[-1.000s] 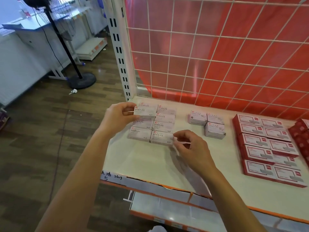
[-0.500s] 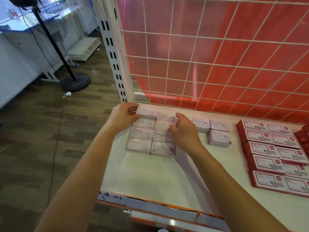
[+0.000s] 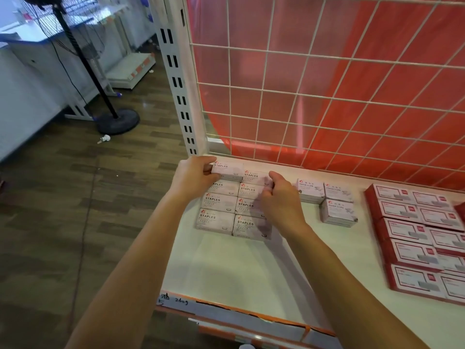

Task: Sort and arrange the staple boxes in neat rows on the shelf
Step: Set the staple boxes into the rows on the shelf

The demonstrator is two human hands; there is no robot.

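The staple boxes (image 3: 221, 217) form a two-column block at the far left of the shelf (image 3: 251, 268). The left hand (image 3: 193, 176) still grips the far-left box (image 3: 229, 168). The right hand (image 3: 281, 202), a second ago at the block's near corner, now curls its fingers round the far-right box (image 3: 254, 176). Just to the right lie paper clip boxes (image 3: 337, 210).

Centre frame, the staple boxes (image 3: 214, 218) each read STAPLES in capitals. Just right, paper clip boxes (image 3: 338, 211) say PAPER CLIPS. Lower centre, the shelf-edge strip (image 3: 176, 301) carries handwriting, roughly "26og". The red boxes (image 3: 407, 230) have print too small to read.
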